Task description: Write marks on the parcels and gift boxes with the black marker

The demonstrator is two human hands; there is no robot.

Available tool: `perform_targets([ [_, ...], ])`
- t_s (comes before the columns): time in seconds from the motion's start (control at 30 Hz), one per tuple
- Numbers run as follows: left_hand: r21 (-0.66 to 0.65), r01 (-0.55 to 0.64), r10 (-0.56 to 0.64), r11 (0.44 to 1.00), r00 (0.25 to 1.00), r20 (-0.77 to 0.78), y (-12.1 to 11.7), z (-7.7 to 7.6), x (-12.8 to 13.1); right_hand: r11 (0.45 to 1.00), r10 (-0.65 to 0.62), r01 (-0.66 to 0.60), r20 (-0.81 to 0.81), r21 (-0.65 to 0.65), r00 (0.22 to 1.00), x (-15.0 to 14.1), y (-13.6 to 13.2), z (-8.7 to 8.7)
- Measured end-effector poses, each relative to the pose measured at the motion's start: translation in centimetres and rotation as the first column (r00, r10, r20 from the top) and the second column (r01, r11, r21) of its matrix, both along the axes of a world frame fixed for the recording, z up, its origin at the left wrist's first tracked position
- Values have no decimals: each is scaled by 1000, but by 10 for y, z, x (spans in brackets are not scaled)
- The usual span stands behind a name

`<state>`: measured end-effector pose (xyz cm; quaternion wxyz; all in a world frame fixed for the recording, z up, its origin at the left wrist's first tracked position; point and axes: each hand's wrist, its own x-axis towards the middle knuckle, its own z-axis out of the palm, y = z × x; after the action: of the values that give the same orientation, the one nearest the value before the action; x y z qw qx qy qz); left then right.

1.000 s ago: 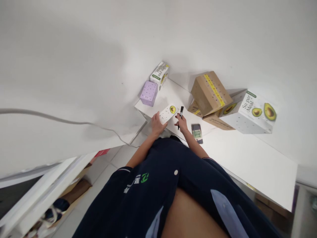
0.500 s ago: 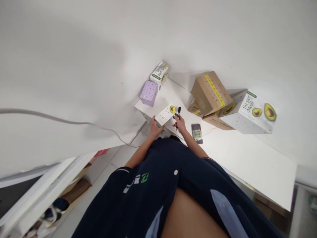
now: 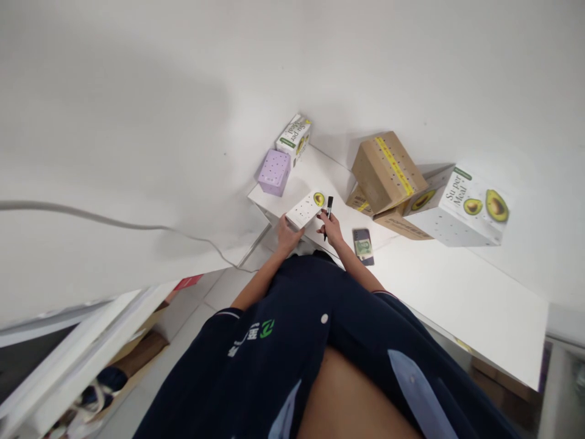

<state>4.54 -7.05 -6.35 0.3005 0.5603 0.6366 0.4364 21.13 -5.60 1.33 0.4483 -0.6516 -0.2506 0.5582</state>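
Observation:
My left hand grips the near end of a small white box, which has dark spots and an avocado picture at its far right end. Fingers and thumb lie on either side of that end. A black marker is held in my right hand, just right of the box, its dark tip pointing down toward me. The right fingertips are close to the box's right edge; whether they touch it I cannot tell. Right of that hand, a phone with a green banknote on it lies on the white table.
A purple spotted box and a white avocado box stand at the table's far left corner by the wall. Brown cartons are stacked at the back right, beside a large white avocado box. A cable hangs at left.
The left hand has shifted from over the box's left side to its near end, showing more of the top. The marker and right hand have moved slightly left, closer to the box.

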Motion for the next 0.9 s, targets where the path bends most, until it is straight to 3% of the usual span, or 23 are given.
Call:
perform_targets([
  [0.17, 106, 56, -36, 993, 982, -184, 1, 28, 2, 999, 32, -32, -72, 4, 997, -4, -4, 8],
  [0.27, 69, 111, -88, 991, 958, -271, -3, 37, 5, 995, 89, -92, -84, -32, 993, -8, -7, 13],
  [0.5, -21, 292, -283, 956, 904, -320, -13, 33, 17, 979, 128, -128, -13, -161, 992, -9, -13, 15],
  [0.9, -22, 336, -323, 942, 883, -340, -11, 32, 14, 970, 81, -101, -98, -220, 992, -10, -10, 16],
])
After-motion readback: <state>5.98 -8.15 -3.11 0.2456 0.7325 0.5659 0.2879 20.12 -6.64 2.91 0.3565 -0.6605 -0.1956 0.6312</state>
